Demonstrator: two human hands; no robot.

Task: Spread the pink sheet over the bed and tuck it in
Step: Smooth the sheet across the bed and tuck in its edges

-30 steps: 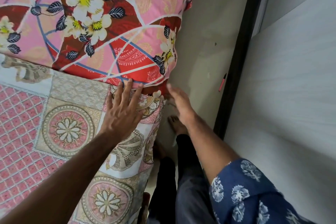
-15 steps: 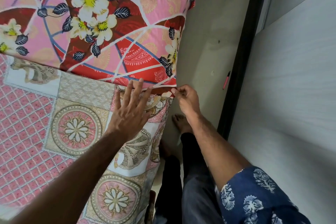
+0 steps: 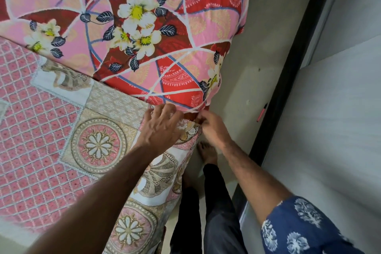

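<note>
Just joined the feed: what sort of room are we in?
Most likely a home bedroom: a bed under a pink patterned sheet, a floral pillow on it, and a narrow strip of floor beside a wall.

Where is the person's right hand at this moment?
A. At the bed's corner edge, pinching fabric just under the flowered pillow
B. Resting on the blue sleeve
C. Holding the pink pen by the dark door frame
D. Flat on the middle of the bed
A: the right hand pinches fabric at the corner, just below the flowered pillow, beside the left hand.
</note>
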